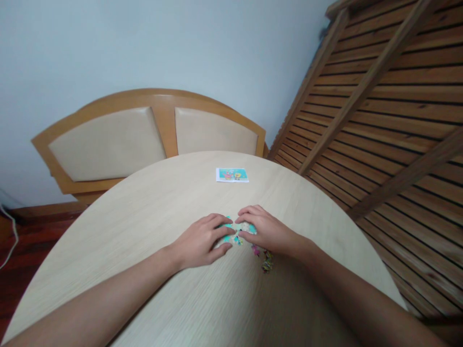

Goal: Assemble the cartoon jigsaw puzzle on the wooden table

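Small turquoise and pale jigsaw puzzle pieces (237, 239) lie in a cluster on the round table, partly covered by my hands. Over the left side of the cluster rests my left hand (208, 239), palm down, its fingers apart and touching the pieces. My right hand (265, 229) bends over the right side, thumb and fingers spread around turquoise pieces. Neither hand lifts anything that I can see. Just below my right wrist are a pink piece (256, 250) and a small heap of yellow and dark pieces (267, 264).
A picture card (235, 175) with cartoon figures on turquoise lies towards the far edge of the round wooden table (159, 202). Beyond it stands a padded wooden headboard (166, 103) against the wall. A slatted wooden frame (379, 111) leans at the right.
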The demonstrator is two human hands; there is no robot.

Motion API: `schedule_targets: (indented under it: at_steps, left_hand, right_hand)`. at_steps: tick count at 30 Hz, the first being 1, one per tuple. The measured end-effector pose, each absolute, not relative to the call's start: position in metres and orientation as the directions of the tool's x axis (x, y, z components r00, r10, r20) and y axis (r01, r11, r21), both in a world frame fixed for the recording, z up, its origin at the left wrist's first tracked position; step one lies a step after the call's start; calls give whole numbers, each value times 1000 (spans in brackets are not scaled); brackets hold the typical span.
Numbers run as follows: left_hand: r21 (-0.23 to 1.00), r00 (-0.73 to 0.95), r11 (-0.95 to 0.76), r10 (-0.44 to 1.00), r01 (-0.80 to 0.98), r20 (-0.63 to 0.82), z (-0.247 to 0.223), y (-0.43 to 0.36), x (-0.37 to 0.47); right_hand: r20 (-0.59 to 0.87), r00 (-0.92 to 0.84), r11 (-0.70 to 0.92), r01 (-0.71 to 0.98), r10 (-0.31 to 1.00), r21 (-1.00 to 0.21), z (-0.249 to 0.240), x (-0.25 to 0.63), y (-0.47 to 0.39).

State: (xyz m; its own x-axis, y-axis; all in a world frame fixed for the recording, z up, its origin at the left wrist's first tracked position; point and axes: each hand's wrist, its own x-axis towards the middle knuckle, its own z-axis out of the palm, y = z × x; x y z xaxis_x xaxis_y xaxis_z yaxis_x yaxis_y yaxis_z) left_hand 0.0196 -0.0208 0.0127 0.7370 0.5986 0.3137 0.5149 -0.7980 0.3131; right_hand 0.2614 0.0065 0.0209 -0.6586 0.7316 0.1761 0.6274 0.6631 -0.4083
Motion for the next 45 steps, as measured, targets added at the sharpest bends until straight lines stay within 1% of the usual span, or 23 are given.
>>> schedule_targets:
  at_steps: [4,7,11,14,21,26,28,30,33,37,39,41,43,45]
  left_hand:
    - [300,751,-804,590,514,295,13,-21,19]
    - [291,758,-809,583,510,292,12,-21,18]
    - [286,762,-813,578,507,292,13,-20,18]
    - [278,765,-816,574,507,291,13,-21,18]
    - [266,772,-818,571,510,279,15,-21,18]
    - [264,768,-816,575,514,283,16,-21,19]
    - [270,767,-815,577,513,282,16,-21,19]
    - [281,762,-809,584,517,280,15,-21,19]
    - [317,726,-780,622,540,294,12,-21,18]
    - [411,647,-729,681,548,344,4,-17,15]
    - [468,614,-700,708,540,349,0,-15,15]
    - [514,587,-669,734,538,342,-3,-12,15]
    - [544,562,-645,754,537,339,-5,-9,16]
    - [578,532,-620,774,531,342,-7,-6,17]
  right_hand:
    - [162,-612,598,622,774,-506,14,264,8]
    - [155,-599,578,621,786,-529,12,266,9]
    - [132,-571,545,651,810,-528,12,265,9]
    - [131,-576,546,643,807,-537,12,265,9]
    - [210,-620,614,563,756,-553,15,264,10]
    - [173,-642,610,557,747,-564,20,260,7]
    - [192,-636,620,563,747,-547,21,260,6]
    - [212,-641,647,580,737,-495,22,260,7]
    - [207,-685,692,574,699,-438,22,261,9]
    - [181,-729,714,536,661,-450,21,263,8]
    - [116,-720,680,573,685,-457,21,264,6]
    - [3,-712,629,619,702,-470,22,263,2]
    - [-91,-720,601,635,688,-485,22,259,-1]
    - [-91,-745,611,604,661,-511,20,254,-2]
